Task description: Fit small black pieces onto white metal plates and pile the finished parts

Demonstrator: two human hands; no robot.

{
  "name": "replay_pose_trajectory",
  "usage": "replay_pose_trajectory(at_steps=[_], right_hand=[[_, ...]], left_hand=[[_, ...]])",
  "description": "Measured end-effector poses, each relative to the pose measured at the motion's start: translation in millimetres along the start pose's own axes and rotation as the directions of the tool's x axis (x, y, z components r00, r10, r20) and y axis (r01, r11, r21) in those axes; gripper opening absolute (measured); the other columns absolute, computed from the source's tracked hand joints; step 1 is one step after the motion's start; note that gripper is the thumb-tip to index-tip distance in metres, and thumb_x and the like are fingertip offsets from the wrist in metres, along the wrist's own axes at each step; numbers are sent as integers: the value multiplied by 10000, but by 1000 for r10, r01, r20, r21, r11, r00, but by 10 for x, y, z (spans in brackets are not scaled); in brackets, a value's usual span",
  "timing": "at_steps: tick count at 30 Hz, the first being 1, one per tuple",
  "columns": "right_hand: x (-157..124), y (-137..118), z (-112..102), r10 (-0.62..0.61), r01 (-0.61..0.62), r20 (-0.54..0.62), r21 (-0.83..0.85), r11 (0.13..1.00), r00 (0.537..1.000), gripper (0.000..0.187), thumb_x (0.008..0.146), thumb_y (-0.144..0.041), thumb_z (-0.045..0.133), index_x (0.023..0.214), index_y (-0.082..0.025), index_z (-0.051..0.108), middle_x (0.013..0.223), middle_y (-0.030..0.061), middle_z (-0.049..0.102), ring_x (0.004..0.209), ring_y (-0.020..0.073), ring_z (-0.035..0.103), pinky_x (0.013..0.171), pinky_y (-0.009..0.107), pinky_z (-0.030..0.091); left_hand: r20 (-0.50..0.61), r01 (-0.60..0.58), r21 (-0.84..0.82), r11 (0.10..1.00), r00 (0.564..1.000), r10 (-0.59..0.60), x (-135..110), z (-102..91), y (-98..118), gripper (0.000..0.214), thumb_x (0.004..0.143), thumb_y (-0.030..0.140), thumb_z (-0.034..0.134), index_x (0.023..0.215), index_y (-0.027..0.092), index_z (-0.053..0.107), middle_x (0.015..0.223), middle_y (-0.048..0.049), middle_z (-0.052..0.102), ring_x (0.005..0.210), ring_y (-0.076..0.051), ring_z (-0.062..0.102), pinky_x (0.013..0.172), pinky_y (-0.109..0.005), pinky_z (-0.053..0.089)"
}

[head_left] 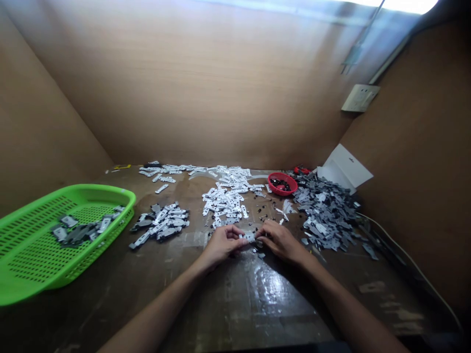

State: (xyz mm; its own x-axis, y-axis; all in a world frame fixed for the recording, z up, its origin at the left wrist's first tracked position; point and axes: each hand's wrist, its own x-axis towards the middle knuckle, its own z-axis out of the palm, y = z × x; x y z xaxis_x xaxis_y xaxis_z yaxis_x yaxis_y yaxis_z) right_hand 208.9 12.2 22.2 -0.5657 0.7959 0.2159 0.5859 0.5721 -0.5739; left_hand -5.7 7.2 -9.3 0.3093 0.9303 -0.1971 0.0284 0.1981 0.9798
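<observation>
Near the middle of the table, a small flat silver-grey plate is between my two hands. My left hand is closed, thumb and fingers pinching the plate's left end. Fingers of my right hand close on its right end; any smaller part under those fingertips is hidden. Just beyond my hands lies a heap of white-silver plates. Tiny dark and metallic bits are scattered beside that heap. Left of my hands is a pile of silver plates joined to dark grey pieces.
A green slotted basket at left holds several joined pieces. A red bowl with small black parts stands at back right, beside a large heap of grey pieces and a white card. Wooden panels enclose the table; a cable runs along the right.
</observation>
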Motion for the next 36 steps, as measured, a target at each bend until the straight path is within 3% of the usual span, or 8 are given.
replay_pose_trajectory(at_steps=[6,10,16,19,23,30,36], right_hand=[[13,8,-11,71,-65,-82,73,995,994,112,818,-225,508,840,-177,607,826,44,585,782,154,532,708,264,395],[34,82,-6,256,-226,-182,171,959,949,201,824,-312,483,781,-165,613,748,22,601,700,142,532,645,240,383],[44,165,68,457,-416,18,446,793,889,336,791,-432,480,677,-142,603,523,-20,524,481,95,440,465,196,309],[33,141,83,468,-458,128,538,708,874,335,762,-444,520,632,-139,569,492,-27,507,416,68,381,415,182,266],[21,105,94,476,-480,181,600,640,861,320,743,-430,544,611,-139,543,469,-39,473,380,48,321,377,173,221],[26,150,131,517,-468,130,646,603,846,291,719,-415,563,620,-143,528,470,-44,480,379,45,330,384,174,228],[30,204,143,491,-428,97,653,625,866,287,729,-414,559,639,-143,527,491,-36,501,408,56,375,406,177,254]], left_hand=[[5,-23,5,1000,1000,23,2,7,7,413,617,412,707,865,125,542,669,-44,628,520,-124,591,466,-216,457],[7,-16,6,1000,1000,16,-4,12,22,423,611,425,705,867,127,547,647,-35,624,516,-131,596,464,-223,461],[6,-12,-16,1000,1000,12,-10,21,59,410,609,401,711,865,121,556,662,-37,624,545,-132,599,485,-223,469],[15,-8,-17,1000,1000,8,-19,33,79,401,608,388,716,857,117,558,654,-29,612,529,-118,584,485,-216,466],[23,-9,-17,1000,1000,10,-38,53,104,389,611,380,716,853,120,558,649,-18,599,494,-94,554,463,-199,449],[21,66,-74,995,998,-65,-51,55,178,447,646,454,665,945,152,527,714,-49,627,604,-154,627,482,-206,457],[47,107,-66,992,993,-104,-65,38,159,387,700,509,585,769,130,545,748,-84,647,609,-136,627,491,-189,451]])
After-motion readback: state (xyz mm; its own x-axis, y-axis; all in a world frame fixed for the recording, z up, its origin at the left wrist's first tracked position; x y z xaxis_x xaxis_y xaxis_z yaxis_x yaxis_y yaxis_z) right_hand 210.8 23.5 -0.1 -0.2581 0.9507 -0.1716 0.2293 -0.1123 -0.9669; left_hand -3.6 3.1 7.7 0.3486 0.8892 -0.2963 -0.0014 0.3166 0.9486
